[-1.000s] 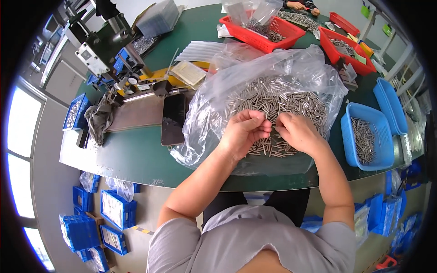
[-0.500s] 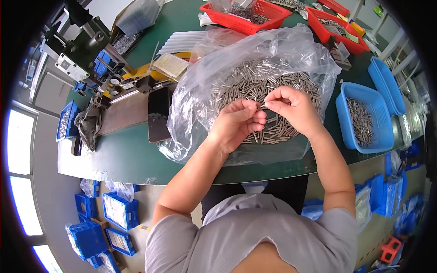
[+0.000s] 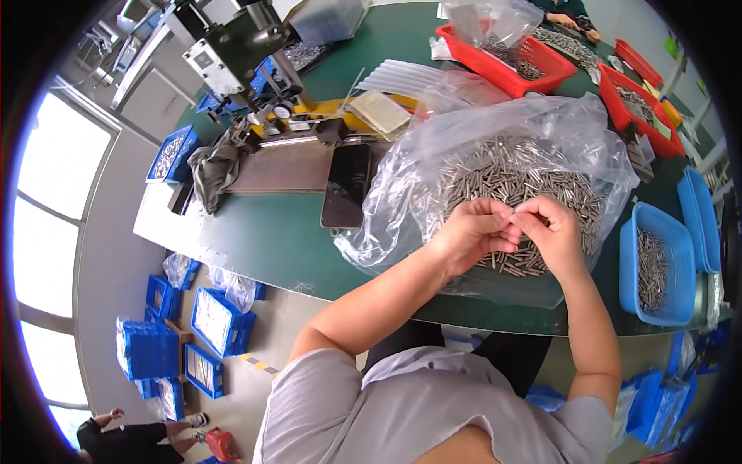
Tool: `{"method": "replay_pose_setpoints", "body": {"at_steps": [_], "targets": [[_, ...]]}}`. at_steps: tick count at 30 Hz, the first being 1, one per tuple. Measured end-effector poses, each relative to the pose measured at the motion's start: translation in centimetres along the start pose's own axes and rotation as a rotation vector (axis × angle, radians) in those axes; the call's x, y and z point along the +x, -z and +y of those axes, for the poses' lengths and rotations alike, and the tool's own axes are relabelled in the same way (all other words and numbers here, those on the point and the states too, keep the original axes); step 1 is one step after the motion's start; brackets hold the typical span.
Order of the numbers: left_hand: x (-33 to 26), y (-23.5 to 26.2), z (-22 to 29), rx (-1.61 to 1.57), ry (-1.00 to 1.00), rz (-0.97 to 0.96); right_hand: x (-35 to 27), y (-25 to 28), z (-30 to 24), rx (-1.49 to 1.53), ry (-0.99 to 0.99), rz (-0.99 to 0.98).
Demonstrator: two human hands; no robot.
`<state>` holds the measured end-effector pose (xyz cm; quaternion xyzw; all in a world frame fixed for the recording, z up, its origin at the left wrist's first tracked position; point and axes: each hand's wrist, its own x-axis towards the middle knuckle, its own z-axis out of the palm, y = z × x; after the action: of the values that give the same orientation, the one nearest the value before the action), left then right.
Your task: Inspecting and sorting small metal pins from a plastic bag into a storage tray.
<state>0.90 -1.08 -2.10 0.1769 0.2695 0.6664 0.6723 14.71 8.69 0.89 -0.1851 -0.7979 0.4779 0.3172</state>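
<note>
Over a heap of small grey metal pins, my two hands meet fingertip to fingertip. My left hand is closed in a pinch, its other fingers curled. My right hand also pinches with thumb and forefinger. A tiny silvery piece shows between the fingertips; it looks like one of the pins, mostly hidden by the fingers. The heap lies on a spread, clear plastic bag, whose crumpled edges rise at the back and left.
To the right stands a blue basket with more pins. Red baskets holding metal parts are at the back. A phone lies left of the bag, beside a bench fixture. Another person's hand shows at the far edge.
The view has swung left, so the table and bag appear farther right and lower. My hands stay together over the heap. A person on the floor has come into view at lower left.
</note>
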Motion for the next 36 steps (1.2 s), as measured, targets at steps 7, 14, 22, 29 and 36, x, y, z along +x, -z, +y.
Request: {"method": "replay_pose_setpoints", "body": {"at_steps": [7, 14, 22, 29, 36], "targets": [[0.3, -0.1, 0.4, -0.005, -0.039, -0.017, 0.4, 0.5, 0.9, 0.103, -0.100, -0.038], [0.5, 0.3, 0.5, -0.027, -0.090, 0.055, 0.9, 0.7, 1.4, 0.188, -0.292, 0.088], [0.0, 1.1, 0.6, -0.046, -0.172, 0.162, 3.5, 0.6, -2.2, 0.924, -0.595, 0.539], [0.2, 0.5, 0.7, -0.075, -0.165, 0.175, 1.2, 5.0, 0.9, -0.372, -0.327, -0.455], [0.5, 0.1, 0.7, -0.112, -0.165, 0.141, 0.3, 1.5, 2.0, -0.469, -0.052, -0.438]]}}
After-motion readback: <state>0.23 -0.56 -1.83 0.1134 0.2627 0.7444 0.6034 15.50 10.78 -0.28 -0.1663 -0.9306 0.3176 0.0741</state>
